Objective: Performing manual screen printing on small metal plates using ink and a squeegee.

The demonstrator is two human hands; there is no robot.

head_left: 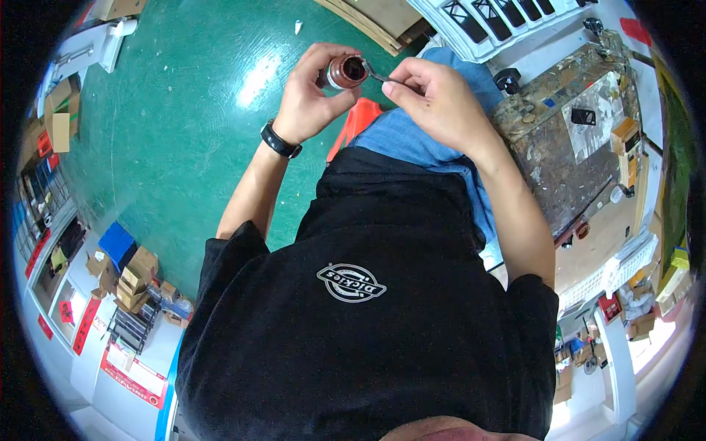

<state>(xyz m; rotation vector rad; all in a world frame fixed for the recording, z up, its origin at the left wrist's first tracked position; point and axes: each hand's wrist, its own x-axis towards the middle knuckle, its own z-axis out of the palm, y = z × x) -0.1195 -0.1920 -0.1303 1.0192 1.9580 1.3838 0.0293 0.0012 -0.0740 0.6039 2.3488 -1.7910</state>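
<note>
My left hand (pixel 310 103) grips a small open jar (pixel 344 73) with a reddish-brown rim, tilted so that its dark mouth faces up toward me. My right hand (pixel 434 103) pinches a thin metal tool (pixel 379 76), whose far end touches the jar's rim at the right side; its exact shape is partly hidden by my fingers. Both hands are held above my legs in blue jeans, and a red plastic object (pixel 360 117) lies below and behind them, partly hidden.
A paint-stained workbench (pixel 540 162) runs along my right, with a phone (pixel 583 117) and small items on it. A white rack with black slots (pixel 493 22) stands ahead. Wooden boards (pixel 368 22) are at the top. Green floor (pixel 169 140) and piled cardboard boxes (pixel 132 287) lie to my left.
</note>
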